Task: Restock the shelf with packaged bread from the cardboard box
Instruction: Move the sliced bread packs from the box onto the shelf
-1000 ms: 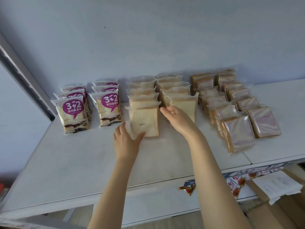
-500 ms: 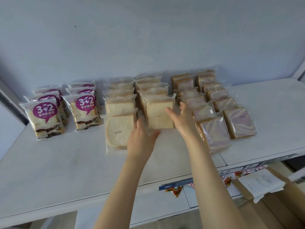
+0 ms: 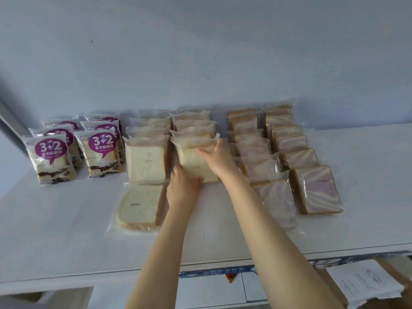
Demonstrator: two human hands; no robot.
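Across the whole view, a white shelf (image 3: 66,230) against a pale wall. At 5 o'clock, below its front edge, a cardboard box (image 3: 332,286) under a sheet of paper (image 3: 365,284). On the shelf toward 3 o'clock, two rows of marbled packs (image 3: 316,188); toward 9 o'clock, two rows of purple-labelled packs (image 3: 53,157); between them, two rows of white bread. At 7 o'clock of centre, lying in front of the left white row, a flat pack (image 3: 140,206). At centre, fronting the right white row, the white bread pack (image 3: 194,161), held from both sides. At its 7 o'clock corner, the left hand (image 3: 182,190), with fingers curled round the left edge and thumb over the bottom. At its 2 o'clock corner, the right hand (image 3: 219,159), with fingers (image 3: 206,150) laid close together over the upper face, clasping the right edge.
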